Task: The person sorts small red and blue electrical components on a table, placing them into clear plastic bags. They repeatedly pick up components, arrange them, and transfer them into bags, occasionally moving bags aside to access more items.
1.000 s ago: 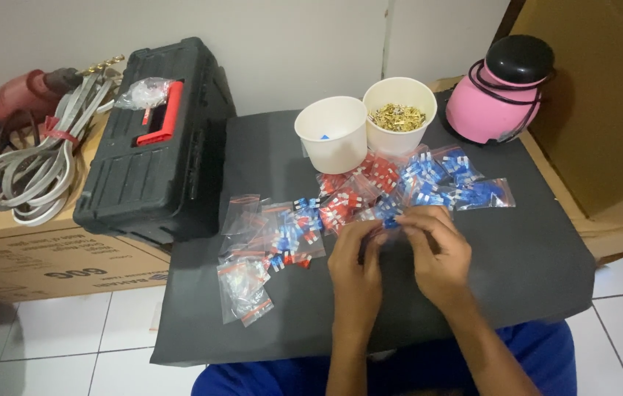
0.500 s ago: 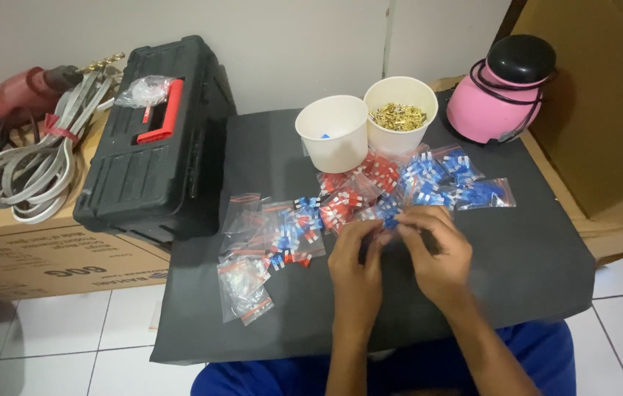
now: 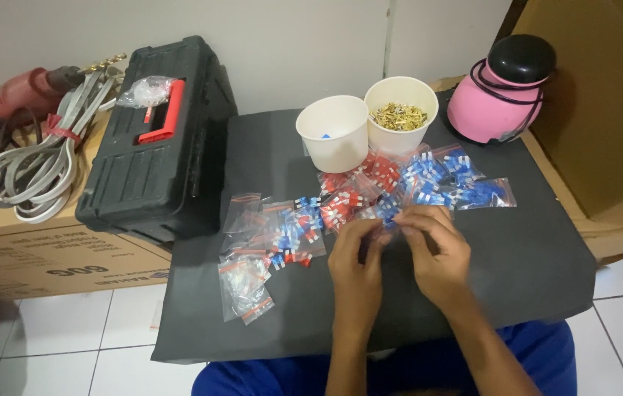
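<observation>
Packets (image 3: 370, 202) litter a black mat (image 3: 532, 264) above white floor tiles (image 3: 55, 345).

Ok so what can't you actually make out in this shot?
Head view only:
- What the left hand and right hand pinch: hidden by the fingers.
- Blue bit inside the left white cup: too small.
- Red drill: cut off by the left edge.
- Toolbox contents: lid shut.

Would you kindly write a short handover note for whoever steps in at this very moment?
Left hand and right hand: together over the black mat, pinching a small clear bag of blue parts.
Filled small bags of red and blue parts lie spread across the mat.
Behind them: one white cup nearly empty, the other cup holding brass pieces.
Bag in hand is unfinished.
</observation>
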